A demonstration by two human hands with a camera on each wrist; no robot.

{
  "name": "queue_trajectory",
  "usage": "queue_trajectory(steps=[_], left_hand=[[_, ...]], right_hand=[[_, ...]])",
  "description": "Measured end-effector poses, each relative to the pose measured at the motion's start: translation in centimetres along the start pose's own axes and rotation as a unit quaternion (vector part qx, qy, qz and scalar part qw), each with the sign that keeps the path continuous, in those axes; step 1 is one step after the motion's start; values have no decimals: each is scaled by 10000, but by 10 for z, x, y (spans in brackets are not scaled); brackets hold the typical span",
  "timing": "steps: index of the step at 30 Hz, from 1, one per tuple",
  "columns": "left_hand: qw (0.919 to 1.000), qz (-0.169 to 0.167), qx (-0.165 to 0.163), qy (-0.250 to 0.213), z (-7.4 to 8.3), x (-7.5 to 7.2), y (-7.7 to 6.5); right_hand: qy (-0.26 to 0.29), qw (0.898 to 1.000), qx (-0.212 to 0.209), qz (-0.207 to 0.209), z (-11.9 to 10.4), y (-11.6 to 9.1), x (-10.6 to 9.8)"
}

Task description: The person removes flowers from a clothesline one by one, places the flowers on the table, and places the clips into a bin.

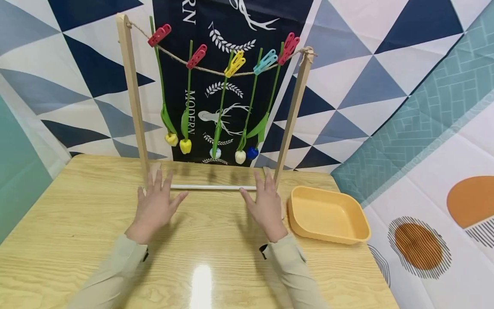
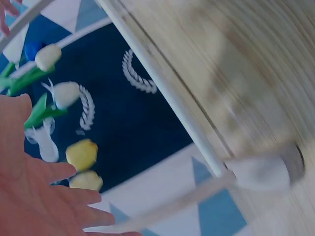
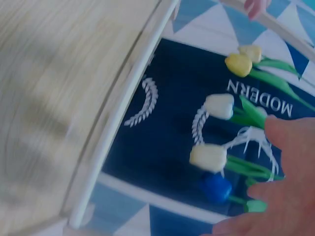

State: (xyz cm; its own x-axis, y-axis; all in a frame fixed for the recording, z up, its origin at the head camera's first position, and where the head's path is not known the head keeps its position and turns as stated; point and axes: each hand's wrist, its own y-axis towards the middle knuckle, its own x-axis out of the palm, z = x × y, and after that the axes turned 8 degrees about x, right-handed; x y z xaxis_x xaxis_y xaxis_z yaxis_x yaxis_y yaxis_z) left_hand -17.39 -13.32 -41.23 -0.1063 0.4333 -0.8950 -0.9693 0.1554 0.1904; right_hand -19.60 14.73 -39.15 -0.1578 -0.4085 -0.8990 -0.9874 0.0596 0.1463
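In the head view, my left hand spreads its fingers by the foot of the left wooden post. Fingers likewise apart, my right hand is by the right wooden post. Whether either hand touches its post, I cannot tell. A white rod joins the posts low down; twine sags between their tops. Red, yellow and light blue clothespins hold several artificial tulips upside down, among them yellow, white and dark blue tulips.
A yellow plastic basin stands on the wooden table, just right of the right post. Behind the stand hangs patterned cloth with triangles and a dark deer-print strip. More printed fabric lies along the right side.
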Motion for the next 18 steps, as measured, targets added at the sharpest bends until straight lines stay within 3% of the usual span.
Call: queue_trajectory(steps=[7,13,18], left_hand=[[9984,558,-45,-70,-28,-16,-6],[9961,764,-189,-400,-47,-24,-4],[9927,630,-311,-983,-57,-29,2]], right_hand=[[611,9962,59,622,21,18,-16],[1431,9819,324,1198,39,35,-28],[1889,9760,594,910,50,52,-36]])
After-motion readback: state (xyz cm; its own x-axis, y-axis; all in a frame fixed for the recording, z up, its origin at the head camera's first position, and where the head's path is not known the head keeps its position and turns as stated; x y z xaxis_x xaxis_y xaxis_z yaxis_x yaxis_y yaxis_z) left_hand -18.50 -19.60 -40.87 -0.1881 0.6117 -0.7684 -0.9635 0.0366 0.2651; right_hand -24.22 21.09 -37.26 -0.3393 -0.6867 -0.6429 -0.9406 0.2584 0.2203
